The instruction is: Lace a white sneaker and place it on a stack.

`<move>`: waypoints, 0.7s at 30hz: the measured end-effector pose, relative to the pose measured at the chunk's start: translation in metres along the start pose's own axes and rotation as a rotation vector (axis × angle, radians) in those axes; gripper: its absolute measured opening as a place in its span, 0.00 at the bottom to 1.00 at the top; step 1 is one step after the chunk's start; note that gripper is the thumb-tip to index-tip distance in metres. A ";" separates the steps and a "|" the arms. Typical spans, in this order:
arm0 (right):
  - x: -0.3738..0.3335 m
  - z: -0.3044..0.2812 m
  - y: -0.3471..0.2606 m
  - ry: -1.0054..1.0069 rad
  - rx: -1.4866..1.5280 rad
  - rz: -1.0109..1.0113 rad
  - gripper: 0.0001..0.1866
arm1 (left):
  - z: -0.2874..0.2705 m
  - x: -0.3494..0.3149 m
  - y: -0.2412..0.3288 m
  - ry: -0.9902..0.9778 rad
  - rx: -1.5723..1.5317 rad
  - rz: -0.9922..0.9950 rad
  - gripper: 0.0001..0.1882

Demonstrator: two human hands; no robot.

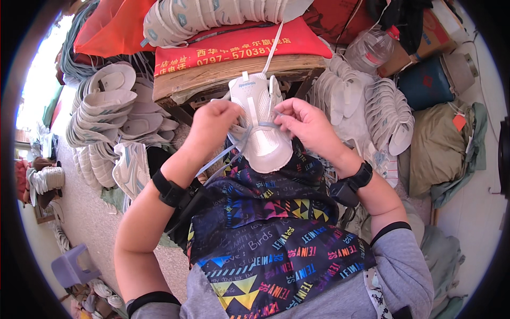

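A white mesh shoe upper (265,144) lies toe toward me over my lap, its tongue (248,85) against the wooden bench edge. A blue-grey shoelace (229,151) crosses the upper and trails down to the left. On the upper's right side, my right hand (307,123) pinches the lace between thumb and fingers. My left hand (212,123) is closed at the upper's left edge. Its fingertips are partly hidden, so what they grip cannot be made out. A thin white strap (274,47) rises from behind the tongue across the bench.
The wooden bench (234,72) carries a red printed cloth (212,55) and a row of nested shoe uppers (212,17). Stacks of uppers stand left (101,114) and right (390,114). Farther right are a clear plastic bottle (372,48) and an olive bag (438,149). A purple stool (74,266) stands lower left.
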State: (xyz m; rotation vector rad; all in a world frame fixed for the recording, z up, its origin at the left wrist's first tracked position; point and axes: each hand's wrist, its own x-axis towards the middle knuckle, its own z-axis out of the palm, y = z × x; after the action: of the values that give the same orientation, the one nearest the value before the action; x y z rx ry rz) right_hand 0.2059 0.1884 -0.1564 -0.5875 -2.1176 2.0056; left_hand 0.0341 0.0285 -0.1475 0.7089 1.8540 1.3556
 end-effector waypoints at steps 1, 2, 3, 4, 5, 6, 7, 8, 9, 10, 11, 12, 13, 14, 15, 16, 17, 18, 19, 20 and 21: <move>-0.001 0.001 0.003 0.004 0.001 -0.002 0.10 | -0.002 -0.003 0.002 0.043 -0.114 -0.052 0.09; -0.001 0.001 0.006 0.005 0.000 -0.006 0.09 | 0.000 -0.004 0.009 0.034 -0.111 -0.047 0.09; -0.001 0.000 0.008 0.008 -0.001 -0.010 0.08 | 0.002 -0.003 0.013 0.107 -0.168 0.082 0.10; -0.001 -0.001 0.010 0.020 -0.002 -0.013 0.08 | 0.004 -0.004 0.020 0.178 -0.227 0.211 0.10; -0.002 -0.002 0.012 0.015 -0.009 0.008 0.07 | 0.006 -0.007 0.030 0.144 -0.270 0.242 0.11; -0.002 -0.003 0.013 0.011 -0.016 0.029 0.06 | 0.009 -0.006 0.033 0.133 -0.272 0.244 0.11; -0.002 -0.002 0.012 0.036 -0.062 0.029 0.05 | 0.013 -0.004 0.035 0.091 -0.250 0.264 0.10; -0.002 -0.001 0.009 0.040 -0.063 0.029 0.05 | 0.015 -0.004 0.036 0.056 -0.228 0.284 0.10; -0.002 0.000 0.007 0.010 -0.045 0.070 0.05 | 0.019 -0.003 0.034 0.015 -0.244 0.205 0.12; -0.002 0.000 0.005 -0.020 -0.027 0.111 0.05 | 0.021 -0.002 0.030 0.011 -0.245 0.207 0.12; -0.002 0.000 0.006 -0.013 -0.028 0.110 0.05 | 0.024 -0.001 0.026 -0.014 -0.243 0.114 0.12; -0.002 0.000 0.009 -0.032 -0.024 0.085 0.05 | 0.027 0.000 0.023 -0.039 -0.240 0.020 0.13; -0.001 0.000 0.010 -0.052 -0.020 0.059 0.05 | 0.031 0.000 0.021 -0.020 -0.277 0.042 0.12; -0.002 0.000 0.010 -0.045 -0.021 0.061 0.05 | 0.034 0.000 0.021 -0.027 -0.278 0.043 0.12; -0.002 0.001 0.010 -0.061 0.069 0.091 0.05 | 0.036 -0.001 0.022 -0.059 -0.288 -0.002 0.12; -0.002 0.002 0.010 -0.078 0.159 0.121 0.05 | 0.037 -0.003 0.023 -0.091 -0.297 -0.047 0.12; -0.002 0.002 0.011 -0.073 0.158 0.122 0.05 | 0.039 -0.004 0.025 -0.105 -0.286 -0.080 0.12; -0.002 0.003 0.013 -0.044 0.119 0.122 0.06 | 0.037 -0.005 0.025 -0.109 -0.287 -0.080 0.12; -0.003 0.004 0.014 -0.016 0.079 0.122 0.06 | 0.033 -0.007 0.024 -0.170 -0.212 -0.116 0.12; -0.004 0.007 0.012 -0.017 0.079 0.123 0.06 | 0.030 -0.009 0.024 -0.226 -0.137 -0.155 0.12; -0.007 0.009 0.009 0.022 -0.147 0.004 0.06 | 0.029 -0.012 0.025 -0.225 -0.138 -0.156 0.12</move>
State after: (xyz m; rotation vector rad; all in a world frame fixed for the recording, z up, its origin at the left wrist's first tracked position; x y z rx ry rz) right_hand 0.2098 0.1776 -0.1652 -0.6334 -2.2663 1.8483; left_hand 0.0650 0.0431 -0.1263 0.6057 1.5888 1.2360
